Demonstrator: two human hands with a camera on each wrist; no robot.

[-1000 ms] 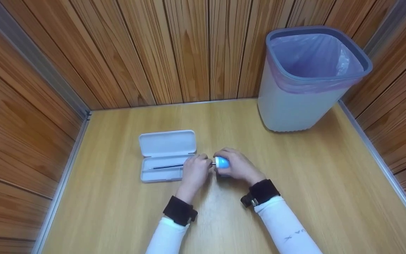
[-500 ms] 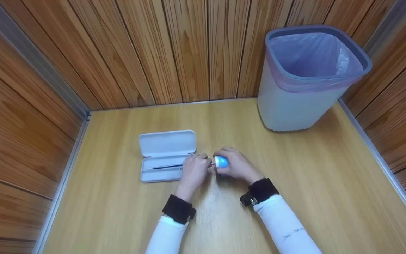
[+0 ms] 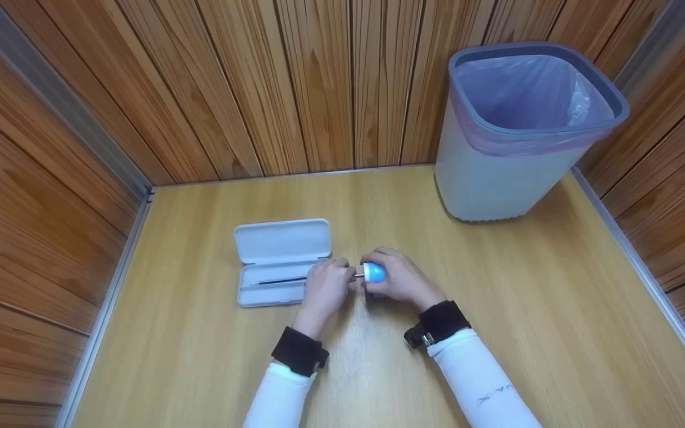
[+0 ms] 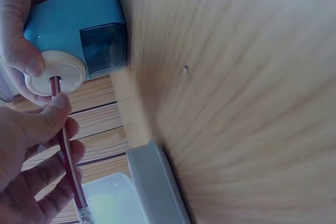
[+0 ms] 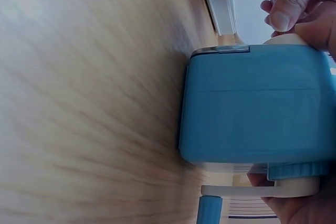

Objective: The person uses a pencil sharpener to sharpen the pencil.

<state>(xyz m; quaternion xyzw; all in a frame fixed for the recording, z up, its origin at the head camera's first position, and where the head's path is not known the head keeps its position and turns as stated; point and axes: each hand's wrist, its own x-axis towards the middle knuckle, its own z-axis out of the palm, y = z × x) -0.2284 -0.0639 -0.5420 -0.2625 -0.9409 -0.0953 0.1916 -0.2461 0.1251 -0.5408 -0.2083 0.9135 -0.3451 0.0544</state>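
My left hand (image 3: 326,288) pinches a dark red pencil (image 4: 67,156) between thumb and fingers. One end of the pencil sits in the hole of the round white front of a blue pencil sharpener (image 4: 73,19). My right hand (image 3: 401,279) grips the sharpener, thumb at the white front in the left wrist view. In the right wrist view, the sharpener's crank (image 5: 241,191), white with a blue knob, points down along its back. The pencil's other end reaches over an open pale pencil case (image 3: 283,241) on the left, partly hidden by my left hand.
A tall bin (image 3: 488,184) with a purple rim and a liner bag stands at the back right. Wood-panelled walls (image 3: 319,89) enclose the tabletop (image 3: 200,368) at the back and both sides. A tiny speck (image 4: 186,70) lies on the wood.
My left wrist has shifted slightly to the left. The sharpener, the pencil in its hole and my right hand's grip look the same.
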